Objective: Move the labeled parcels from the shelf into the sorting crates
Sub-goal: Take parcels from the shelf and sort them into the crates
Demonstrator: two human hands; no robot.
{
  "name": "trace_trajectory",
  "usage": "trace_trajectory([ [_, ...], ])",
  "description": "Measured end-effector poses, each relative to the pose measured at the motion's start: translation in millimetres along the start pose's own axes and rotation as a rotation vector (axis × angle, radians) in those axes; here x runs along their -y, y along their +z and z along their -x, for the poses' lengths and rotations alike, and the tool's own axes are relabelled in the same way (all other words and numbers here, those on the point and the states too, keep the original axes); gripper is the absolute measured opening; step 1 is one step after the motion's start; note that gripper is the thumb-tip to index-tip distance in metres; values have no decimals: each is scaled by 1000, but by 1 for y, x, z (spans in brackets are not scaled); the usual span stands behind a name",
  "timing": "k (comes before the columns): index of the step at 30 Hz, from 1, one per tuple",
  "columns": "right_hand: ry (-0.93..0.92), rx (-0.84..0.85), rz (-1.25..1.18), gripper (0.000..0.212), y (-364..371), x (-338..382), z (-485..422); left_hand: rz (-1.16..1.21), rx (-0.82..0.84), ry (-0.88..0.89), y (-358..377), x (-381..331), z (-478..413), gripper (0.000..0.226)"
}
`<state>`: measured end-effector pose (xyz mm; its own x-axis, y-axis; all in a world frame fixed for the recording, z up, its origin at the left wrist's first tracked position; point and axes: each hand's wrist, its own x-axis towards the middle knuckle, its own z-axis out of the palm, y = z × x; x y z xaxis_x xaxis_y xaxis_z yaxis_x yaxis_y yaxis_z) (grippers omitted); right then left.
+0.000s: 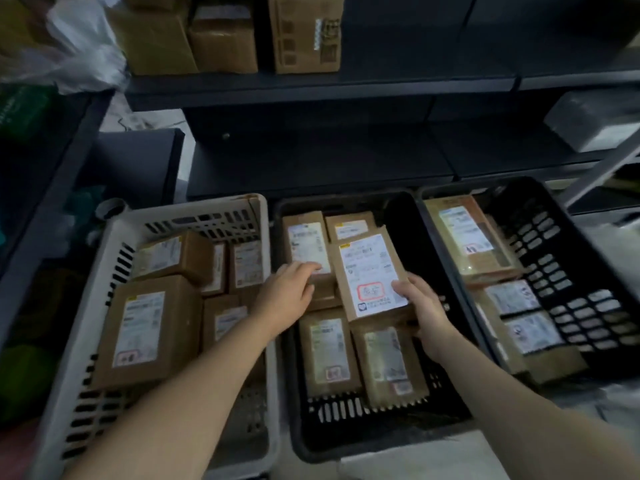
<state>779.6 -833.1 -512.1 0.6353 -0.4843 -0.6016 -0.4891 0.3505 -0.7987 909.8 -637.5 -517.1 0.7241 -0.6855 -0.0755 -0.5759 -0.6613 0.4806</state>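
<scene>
Three sorting crates stand side by side below me: a white crate [194,211] on the left, a black middle crate [346,441] and a black right crate [568,237]. All hold brown labeled parcels. My right hand [420,308] grips the lower right corner of a brown parcel with a white label [370,275], tilted above the other parcels in the middle crate. My left hand [287,294] rests flat, fingers spread, on another parcel [306,245] in the same crate. More brown boxes [304,32] sit on the dark shelf [322,86] above.
A white plastic bag [79,46] lies on the upper left. A grey wrapped parcel [595,119] sits on the lower shelf at right. A dark rack side runs down the left. A slanted metal strut [602,171] crosses behind the right crate.
</scene>
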Motion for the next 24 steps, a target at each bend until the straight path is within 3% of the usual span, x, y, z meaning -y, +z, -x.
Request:
trace_trajectory([
  [7, 250, 115, 152, 47, -34, -62, -5, -60, 154, -60, 52, -30, 25, 43],
  [11, 194, 188, 245, 34, 3, -74, -18, -130, 160, -84, 61, -18, 32, 43],
  [15, 84, 197, 553, 43, 42, -92, -42, -218, 166, -88, 68, -2, 34, 43],
  [18, 135, 214, 642, 36, 51, -95, -52, -253, 178, -32, 70, 8, 36, 41],
  [24, -54, 209, 1125, 35, 59, -77, -48, -211, 222, 28, 52, 9, 41, 37],
])
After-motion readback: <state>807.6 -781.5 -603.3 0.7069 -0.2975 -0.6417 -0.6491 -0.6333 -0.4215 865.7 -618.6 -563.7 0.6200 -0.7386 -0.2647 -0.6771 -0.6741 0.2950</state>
